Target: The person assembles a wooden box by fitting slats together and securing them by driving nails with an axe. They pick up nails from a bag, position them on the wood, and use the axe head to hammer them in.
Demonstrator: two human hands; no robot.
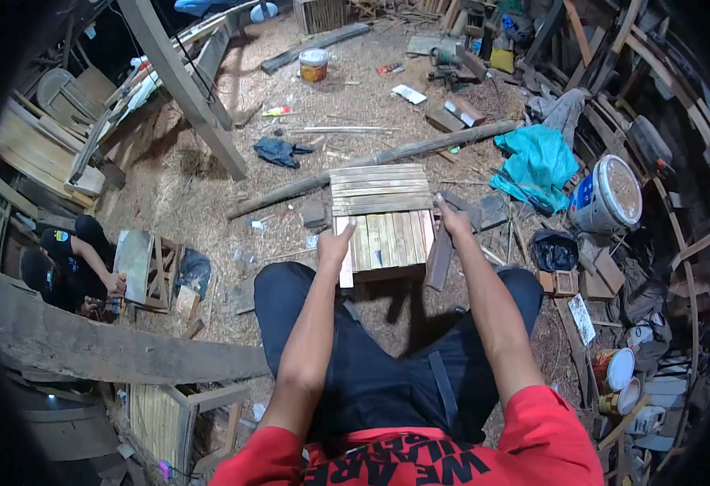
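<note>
A small slatted wooden box (pixel 381 243) stands between my knees, its upper panel (pixel 379 188) made of crosswise slats and its lower face of lengthwise ones. My left hand (pixel 335 246) is closed on the left edge of the box, thumb up on the slats and the other fingers hidden. At the right edge, my right hand (pixel 454 220) grips a dark wooden board (pixel 440 263) that slants down along the side of the box. A pale strip (pixel 346 271) runs down the left edge, below my left hand.
Behind the box a long wooden pole (pixel 290 193) crosses the shaving-covered floor. A turquoise sheet (pixel 537 162) and a large bucket (pixel 614 194) are on the right. To the left, a wooden post (pixel 185 89) rises, and another person's hand (pixel 114 283) touches a wooden frame (pixel 140 271).
</note>
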